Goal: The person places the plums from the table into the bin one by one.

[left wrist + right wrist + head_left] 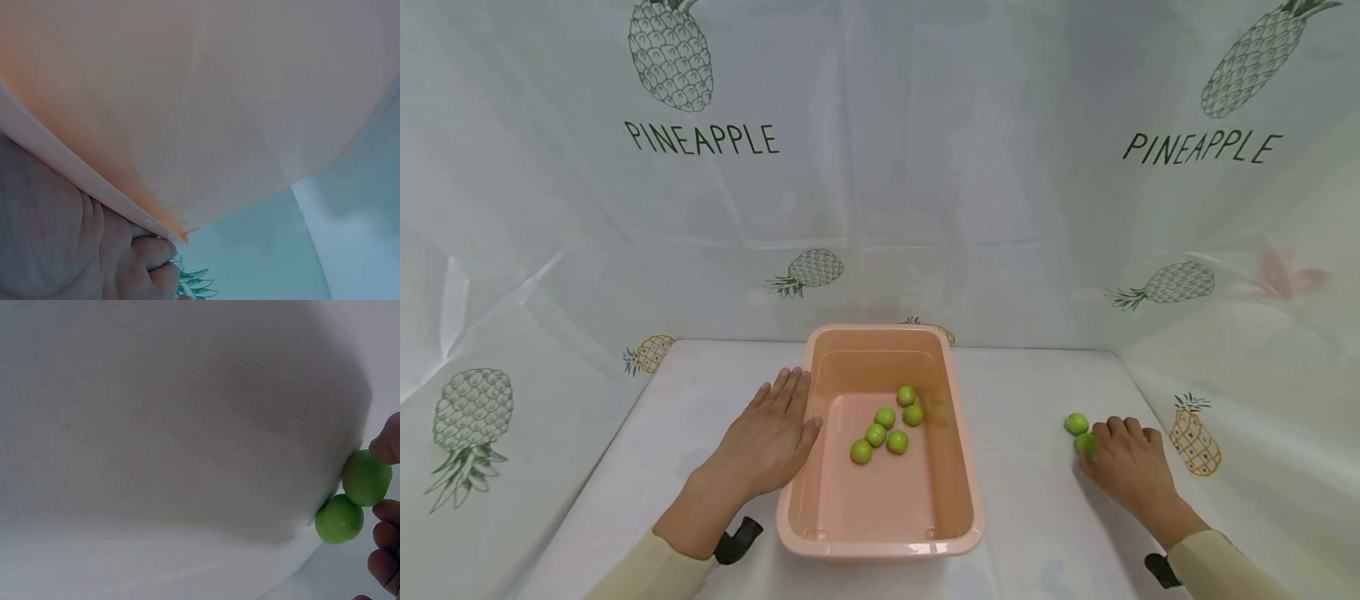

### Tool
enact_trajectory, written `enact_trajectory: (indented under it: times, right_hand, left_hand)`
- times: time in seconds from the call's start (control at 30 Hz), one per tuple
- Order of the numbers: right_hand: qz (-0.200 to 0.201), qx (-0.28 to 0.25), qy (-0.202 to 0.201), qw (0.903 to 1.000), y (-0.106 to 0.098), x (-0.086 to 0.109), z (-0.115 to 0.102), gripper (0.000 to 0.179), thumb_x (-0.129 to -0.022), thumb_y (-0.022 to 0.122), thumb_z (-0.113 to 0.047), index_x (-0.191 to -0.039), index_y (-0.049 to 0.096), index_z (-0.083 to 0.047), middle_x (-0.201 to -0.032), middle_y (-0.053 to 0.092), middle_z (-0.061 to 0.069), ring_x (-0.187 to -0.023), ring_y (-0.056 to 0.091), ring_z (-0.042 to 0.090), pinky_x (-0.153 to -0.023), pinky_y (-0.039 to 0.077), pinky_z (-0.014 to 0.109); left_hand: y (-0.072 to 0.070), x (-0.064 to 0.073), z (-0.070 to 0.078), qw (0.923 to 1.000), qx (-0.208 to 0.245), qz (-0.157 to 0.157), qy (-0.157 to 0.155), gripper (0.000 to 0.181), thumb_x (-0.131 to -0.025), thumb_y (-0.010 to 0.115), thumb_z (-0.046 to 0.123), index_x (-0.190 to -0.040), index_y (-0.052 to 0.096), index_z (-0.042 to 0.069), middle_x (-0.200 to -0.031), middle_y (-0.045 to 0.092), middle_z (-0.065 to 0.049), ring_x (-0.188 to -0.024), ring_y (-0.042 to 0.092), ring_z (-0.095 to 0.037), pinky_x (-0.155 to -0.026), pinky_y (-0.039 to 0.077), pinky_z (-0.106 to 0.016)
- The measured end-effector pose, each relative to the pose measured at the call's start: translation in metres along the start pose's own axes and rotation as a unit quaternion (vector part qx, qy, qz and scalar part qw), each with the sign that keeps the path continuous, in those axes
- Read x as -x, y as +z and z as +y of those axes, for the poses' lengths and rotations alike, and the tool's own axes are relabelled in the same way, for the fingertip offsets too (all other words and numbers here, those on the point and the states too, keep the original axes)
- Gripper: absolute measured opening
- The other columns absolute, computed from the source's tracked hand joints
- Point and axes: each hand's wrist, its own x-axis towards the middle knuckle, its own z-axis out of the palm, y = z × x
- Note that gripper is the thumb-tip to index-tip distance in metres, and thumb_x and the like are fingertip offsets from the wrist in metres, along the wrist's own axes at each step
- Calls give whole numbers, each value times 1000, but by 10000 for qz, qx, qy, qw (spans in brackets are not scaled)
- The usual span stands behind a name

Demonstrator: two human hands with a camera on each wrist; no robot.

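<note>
A pink plastic bin [880, 546] stands on the white-covered table, with several small round green fruits [897, 442] on its floor. My left hand [767, 446] rests along the bin's left rim, fingers straight; the left wrist view shows the palm [50, 219] against the underside of the rim. Off to the bin's right, my right hand [1129, 467] pinches one green fruit [367, 478] between thumb and fingertips, low at the table. A second green fruit [1077, 424] touches it on the far side. Their exact kind cannot be told.
White sheeting [970, 192] printed with pineapples rises behind the table and along both sides. Between the bin and the right hand lies a stretch of tabletop [1022, 467]. A black strap [738, 540] sits at the left wrist, another [1162, 571] at the right.
</note>
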Motion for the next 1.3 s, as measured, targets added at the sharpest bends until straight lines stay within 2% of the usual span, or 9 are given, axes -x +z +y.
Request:
enact_trajectory:
  times: [0.23,0.63,0.73,0.87,1.03,1.2,1.3]
  right_hand:
    - [-413,-10,60,9991,4,1,-4,44,-74,85,-28,-89,56,1,-79,49,9,-79,49,33,-70,45,57]
    - [-291,-61,56,9995,5,-11,-10,44,-73,83,-30,-86,53,-1,-77,44,6,-76,45,30,-68,39,52]
    - [-125,-74,-67,9999,2,-19,-13,44,-73,82,-33,-84,52,-1,-75,44,6,-74,44,31,-66,38,51]
    - [423,-141,-413,9982,-9,-44,-21,42,-73,77,-35,-80,50,-3,-72,42,6,-70,43,31,-63,38,50]
    - [1049,-357,-752,9910,-39,-95,-40,38,-76,71,-35,-85,57,-1,-74,47,9,-71,46,33,-63,38,49]
    - [1269,-619,-1036,9846,-80,-148,-77,35,-81,72,-33,-90,60,-1,-81,56,13,-78,51,36,-70,42,52]
    - [1193,-830,-1235,9816,-96,-176,-104,35,-83,76,-33,-92,61,-2,-86,60,12,-82,53,35,-76,44,53]
  left_hand:
    - [-1,2,-1,10000,16,-40,-20,69,-112,44,35,-161,28,-10,-168,30,-29,-160,24,-44,-128,26,-60]
    - [-1,0,1,10000,-19,26,-60,69,-112,44,36,-161,30,-10,-168,30,-29,-160,24,-44,-128,24,-60]
    - [-1,-1,2,10000,-2,10,-62,70,-111,44,37,-161,30,-9,-169,31,-28,-160,24,-43,-129,24,-59]
    - [-1,0,2,10000,-62,3,-16,70,-111,45,37,-161,31,-10,-168,32,-29,-159,25,-44,-128,25,-59]
    - [-5,2,1,9999,-84,-85,52,70,-112,45,38,-160,32,-11,-168,32,-29,-159,26,-44,-128,25,-61]
    - [-8,-1,-1,9999,-77,-11,126,70,-112,44,39,-160,32,-10,-168,31,-28,-159,26,-44,-128,24,-60]
    - [-9,-4,-1,9998,-13,80,154,70,-112,46,38,-160,32,-10,-169,30,-28,-159,26,-44,-128,25,-60]
